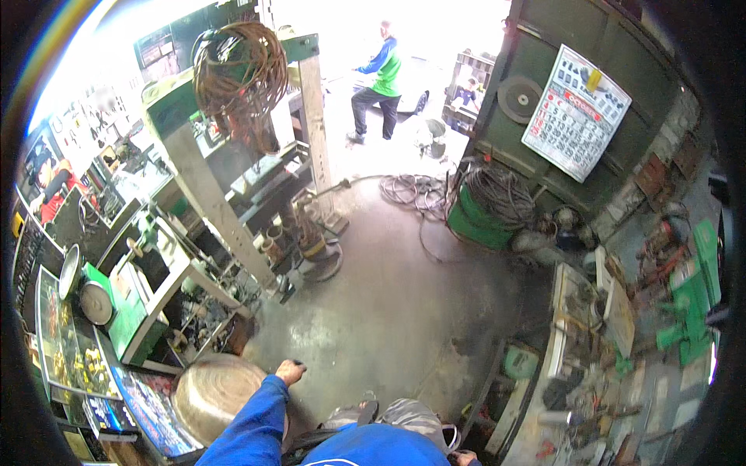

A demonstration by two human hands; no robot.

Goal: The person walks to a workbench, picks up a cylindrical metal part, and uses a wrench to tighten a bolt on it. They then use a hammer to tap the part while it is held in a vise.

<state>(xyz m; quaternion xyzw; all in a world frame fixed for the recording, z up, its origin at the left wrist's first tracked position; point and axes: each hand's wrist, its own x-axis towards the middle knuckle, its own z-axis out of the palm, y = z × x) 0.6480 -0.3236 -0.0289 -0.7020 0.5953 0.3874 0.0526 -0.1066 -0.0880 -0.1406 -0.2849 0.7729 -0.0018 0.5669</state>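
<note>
Left hand (291,373): near side, left of centre, fingers curled inward; whether it grips anything cannot be determined. Right hand (466,458): at the near edge, mostly cut off; finger state cannot be determined. Round brown disc (214,394): near left, just beside the left hand, partly behind the blue sleeve (252,425). Green container (474,223): farther off, right of centre, bearing coiled cable (497,193). Person in a blue and green top (386,74): upright, far side.
</note>
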